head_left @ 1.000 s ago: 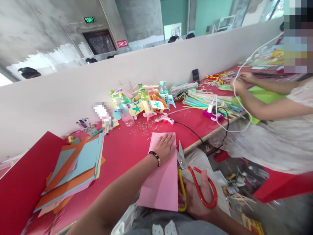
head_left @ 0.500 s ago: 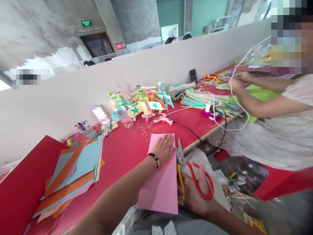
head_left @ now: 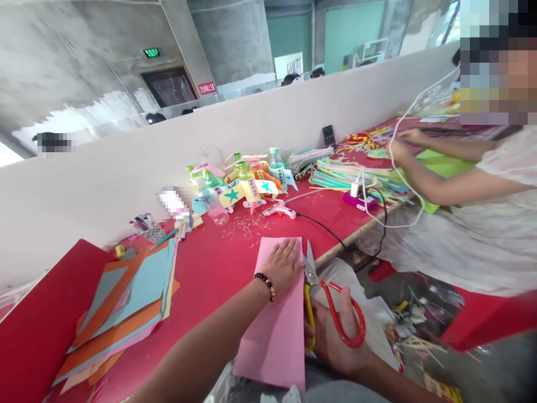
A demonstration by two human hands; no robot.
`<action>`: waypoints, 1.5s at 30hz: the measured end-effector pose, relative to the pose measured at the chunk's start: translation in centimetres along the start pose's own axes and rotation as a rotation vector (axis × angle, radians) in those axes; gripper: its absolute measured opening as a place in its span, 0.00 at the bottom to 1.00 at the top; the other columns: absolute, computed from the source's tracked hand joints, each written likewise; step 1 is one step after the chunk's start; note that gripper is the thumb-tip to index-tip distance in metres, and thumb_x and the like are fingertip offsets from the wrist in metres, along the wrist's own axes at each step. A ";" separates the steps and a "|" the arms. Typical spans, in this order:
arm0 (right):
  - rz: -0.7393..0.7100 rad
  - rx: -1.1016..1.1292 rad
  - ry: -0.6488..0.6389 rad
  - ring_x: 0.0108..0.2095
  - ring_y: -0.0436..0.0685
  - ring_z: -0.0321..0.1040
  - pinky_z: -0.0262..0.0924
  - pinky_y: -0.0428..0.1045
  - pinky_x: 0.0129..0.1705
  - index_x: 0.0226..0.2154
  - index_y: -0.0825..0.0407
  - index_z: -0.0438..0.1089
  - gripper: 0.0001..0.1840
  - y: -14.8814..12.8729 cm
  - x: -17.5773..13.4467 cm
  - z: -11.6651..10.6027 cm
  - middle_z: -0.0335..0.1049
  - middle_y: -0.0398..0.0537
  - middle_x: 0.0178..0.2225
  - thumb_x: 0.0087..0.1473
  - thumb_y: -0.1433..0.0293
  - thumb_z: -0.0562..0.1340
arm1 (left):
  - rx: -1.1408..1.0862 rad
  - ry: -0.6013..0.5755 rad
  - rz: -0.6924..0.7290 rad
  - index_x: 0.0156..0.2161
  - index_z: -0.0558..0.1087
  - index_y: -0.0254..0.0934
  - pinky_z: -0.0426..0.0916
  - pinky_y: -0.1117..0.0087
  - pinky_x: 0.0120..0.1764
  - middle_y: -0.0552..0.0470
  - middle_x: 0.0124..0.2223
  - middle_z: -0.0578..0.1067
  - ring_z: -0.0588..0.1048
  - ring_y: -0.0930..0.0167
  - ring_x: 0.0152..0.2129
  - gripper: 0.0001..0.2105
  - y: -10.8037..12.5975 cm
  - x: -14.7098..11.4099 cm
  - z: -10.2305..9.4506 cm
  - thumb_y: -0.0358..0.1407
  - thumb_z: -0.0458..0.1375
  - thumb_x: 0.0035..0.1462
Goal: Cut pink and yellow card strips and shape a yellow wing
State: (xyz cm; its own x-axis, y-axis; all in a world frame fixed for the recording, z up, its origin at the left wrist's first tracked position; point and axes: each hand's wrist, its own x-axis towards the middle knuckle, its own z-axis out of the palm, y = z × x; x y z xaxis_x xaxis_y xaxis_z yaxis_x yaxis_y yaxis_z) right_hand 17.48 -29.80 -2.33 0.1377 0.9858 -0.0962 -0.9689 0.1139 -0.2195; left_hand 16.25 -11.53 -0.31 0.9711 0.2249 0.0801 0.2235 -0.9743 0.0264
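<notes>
Across the front of the red table lies a sheet of pink paper (head_left: 274, 341), its near end reaching over the edge toward my lap. My left hand (head_left: 284, 262) rests flat on its far part, fingers stretched out, a beaded bracelet at the wrist. Just right of the paper, my right hand (head_left: 339, 330) grips scissors (head_left: 311, 274) with one red and one yellow handle. The blades are parted and point away from me, close beside the paper's right edge.
Left lies a stack of coloured paper (head_left: 142, 285). Beyond my hands are a pink glue gun (head_left: 280, 210) with a black cable, decorated bottles (head_left: 251, 187) and colourful strips (head_left: 335, 173). At right a person's arms (head_left: 444, 179) work near a purple power strip (head_left: 359, 199).
My view has shifted slightly, so the table and paper sit a little lower. Both hands keep nearly the same place relative to the paper, and the scissors stay parted.
</notes>
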 end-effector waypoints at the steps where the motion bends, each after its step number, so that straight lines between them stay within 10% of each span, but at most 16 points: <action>1: 0.002 0.006 -0.003 0.23 0.55 0.57 0.52 0.51 0.28 0.35 0.51 0.66 0.44 0.1 0.0 -0.1 0.64 0.47 0.23 0.42 0.32 0.41 | -0.003 -0.003 -0.003 0.65 0.47 0.33 0.47 0.57 0.62 0.47 0.67 0.50 0.47 0.64 0.64 0.28 0.0 0.0 0.0 0.45 0.34 0.65; 36: -0.064 -0.125 0.003 0.24 0.51 0.54 0.51 0.50 0.28 0.35 0.54 0.68 0.42 -5.4 0.7 -0.3 0.63 0.48 0.29 0.46 0.35 0.45 | 0.008 0.011 0.000 0.65 0.48 0.34 0.48 0.57 0.62 0.47 0.66 0.51 0.48 0.64 0.64 0.28 0.1 0.0 0.1 0.46 0.34 0.65; 45: -0.067 -0.543 0.086 0.21 0.55 0.54 0.47 0.52 0.22 0.31 0.46 0.66 0.28 -3.9 -2.4 -4.5 0.62 0.49 0.24 0.40 0.40 0.57 | 0.017 -0.016 -0.459 0.64 0.51 0.33 0.48 0.52 0.60 0.41 0.66 0.51 0.49 0.60 0.63 0.29 -10.0 -2.4 -0.2 0.47 0.37 0.64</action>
State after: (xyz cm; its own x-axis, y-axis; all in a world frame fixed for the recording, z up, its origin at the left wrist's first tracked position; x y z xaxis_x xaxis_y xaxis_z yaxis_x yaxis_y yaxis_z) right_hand 21.83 -33.15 -5.67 0.2334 0.9623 -0.1393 -0.7158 0.0731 -0.6945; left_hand 11.67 -2.30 -0.57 0.7725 0.6331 0.0487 0.6319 -0.7741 0.0390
